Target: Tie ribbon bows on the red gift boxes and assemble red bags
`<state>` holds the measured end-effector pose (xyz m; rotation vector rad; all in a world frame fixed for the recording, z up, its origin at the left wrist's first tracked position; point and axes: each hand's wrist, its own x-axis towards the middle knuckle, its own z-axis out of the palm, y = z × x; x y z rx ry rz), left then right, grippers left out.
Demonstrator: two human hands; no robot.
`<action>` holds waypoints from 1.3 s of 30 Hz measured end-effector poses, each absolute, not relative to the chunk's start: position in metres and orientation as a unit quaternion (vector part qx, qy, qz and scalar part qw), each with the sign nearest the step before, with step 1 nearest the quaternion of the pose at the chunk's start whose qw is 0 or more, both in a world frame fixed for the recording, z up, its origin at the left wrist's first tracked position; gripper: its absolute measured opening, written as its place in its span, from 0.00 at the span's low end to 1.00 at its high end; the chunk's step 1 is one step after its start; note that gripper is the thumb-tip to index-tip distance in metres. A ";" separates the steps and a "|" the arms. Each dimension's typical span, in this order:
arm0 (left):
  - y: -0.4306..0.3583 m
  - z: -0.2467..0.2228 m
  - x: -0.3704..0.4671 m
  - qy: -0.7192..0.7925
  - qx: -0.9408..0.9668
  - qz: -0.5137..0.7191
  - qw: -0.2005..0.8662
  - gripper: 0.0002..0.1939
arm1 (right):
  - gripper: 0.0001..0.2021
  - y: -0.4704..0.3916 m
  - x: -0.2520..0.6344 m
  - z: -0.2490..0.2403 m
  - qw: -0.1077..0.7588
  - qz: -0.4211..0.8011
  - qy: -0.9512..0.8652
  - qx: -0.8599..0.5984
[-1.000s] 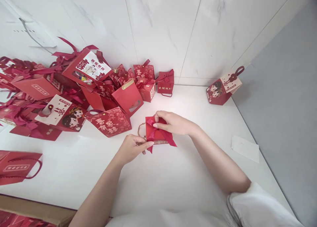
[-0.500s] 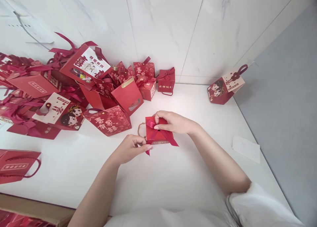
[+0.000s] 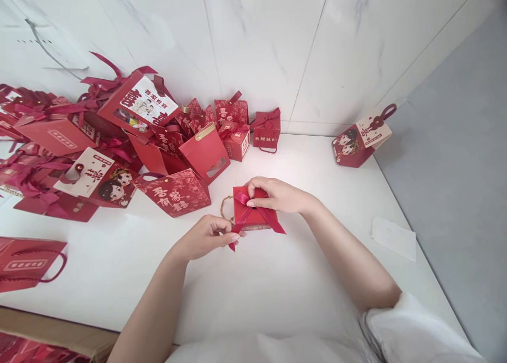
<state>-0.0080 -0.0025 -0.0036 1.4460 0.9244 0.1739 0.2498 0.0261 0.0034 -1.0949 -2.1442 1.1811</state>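
A small red gift box [image 3: 256, 215] sits on the white table in front of me, with a dark pink ribbon [image 3: 274, 221] tied across its top. My right hand [image 3: 269, 195] pinches the ribbon's bow between thumb and fingers above the box. At the box's near left corner, my left hand [image 3: 209, 236] is closed on a loose ribbon tail that hangs below the fingertips. A gold chain handle [image 3: 224, 208] loops out from the box's left side. Part of the bow is hidden under the right fingers.
Several red gift boxes, among them a patterned box [image 3: 174, 193], are heaped at the left. A cartoon-printed box [image 3: 358, 141] stands at the back right, and white paper [image 3: 394, 238] lies by the right edge. A cardboard carton [image 3: 59, 334] is at the lower left.
My left hand has shifted slightly left, drawing the ribbon tail with it. My right hand stays on the bow, and the box has hardly moved.
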 end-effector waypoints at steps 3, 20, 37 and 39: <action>-0.002 -0.002 -0.007 0.406 0.644 0.073 0.644 0.16 | 0.07 0.026 0.250 0.003 0.227 0.432 -0.776 -0.400; 0.008 -0.005 -0.016 0.519 0.651 0.244 0.498 0.20 | 0.20 0.023 0.286 0.026 0.273 0.352 -0.698 -0.560; 0.011 -0.008 0.039 0.472 0.700 0.350 0.406 0.16 | 0.18 0.008 0.275 0.024 0.204 0.413 -0.748 -0.478; 0.007 -0.010 0.040 0.484 0.697 0.368 0.381 0.17 | 0.17 0.009 0.274 0.023 0.204 0.419 -0.745 -0.477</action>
